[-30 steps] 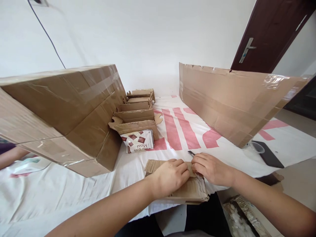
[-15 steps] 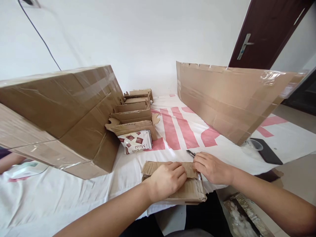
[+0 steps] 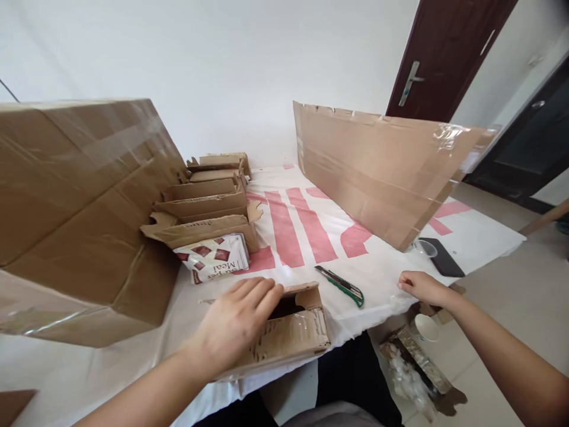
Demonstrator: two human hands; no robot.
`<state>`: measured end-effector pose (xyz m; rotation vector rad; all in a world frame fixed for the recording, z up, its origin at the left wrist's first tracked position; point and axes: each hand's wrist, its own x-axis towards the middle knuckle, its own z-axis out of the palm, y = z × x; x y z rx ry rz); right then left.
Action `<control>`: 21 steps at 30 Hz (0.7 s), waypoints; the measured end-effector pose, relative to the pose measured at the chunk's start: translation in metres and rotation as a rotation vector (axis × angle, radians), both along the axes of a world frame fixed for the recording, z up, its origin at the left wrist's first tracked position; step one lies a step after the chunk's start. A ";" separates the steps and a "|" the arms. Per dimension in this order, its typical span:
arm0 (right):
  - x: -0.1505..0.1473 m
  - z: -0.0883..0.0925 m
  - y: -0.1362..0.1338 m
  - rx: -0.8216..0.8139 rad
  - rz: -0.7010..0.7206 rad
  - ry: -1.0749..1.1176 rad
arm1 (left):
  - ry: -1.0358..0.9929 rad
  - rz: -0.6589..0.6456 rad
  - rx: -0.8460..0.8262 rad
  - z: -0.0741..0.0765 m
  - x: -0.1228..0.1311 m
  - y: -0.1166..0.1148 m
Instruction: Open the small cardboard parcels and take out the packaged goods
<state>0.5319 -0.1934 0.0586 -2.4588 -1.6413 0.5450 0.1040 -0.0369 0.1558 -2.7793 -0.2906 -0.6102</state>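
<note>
Now, box (image 3: pixel 288 335): at near worktop (image 3: pixel 382 267) edge, end flap up, dark opening showing
Left hand (image 3: pixel 235 323): grip released, flat on box top
Right hand (image 3: pixel 420 286): grip loose, empty, at worktop's right edge
Knife (image 3: pixel 340 284): lying untouched between hands
Progress: one end looks opened; rest seemingly shut

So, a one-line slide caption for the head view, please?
Left hand on a cardboard box, right hand at the table edge, green cutter between them.

Brown cardboard box (image 3: pixel 284 335), green utility knife (image 3: pixel 340 284), white sheet (image 3: pixel 377 267) with red stripes.
</note>
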 end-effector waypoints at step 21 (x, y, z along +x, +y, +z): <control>-0.031 0.011 0.021 -0.161 -0.042 -0.354 | -0.027 0.205 -0.590 -0.013 -0.036 0.025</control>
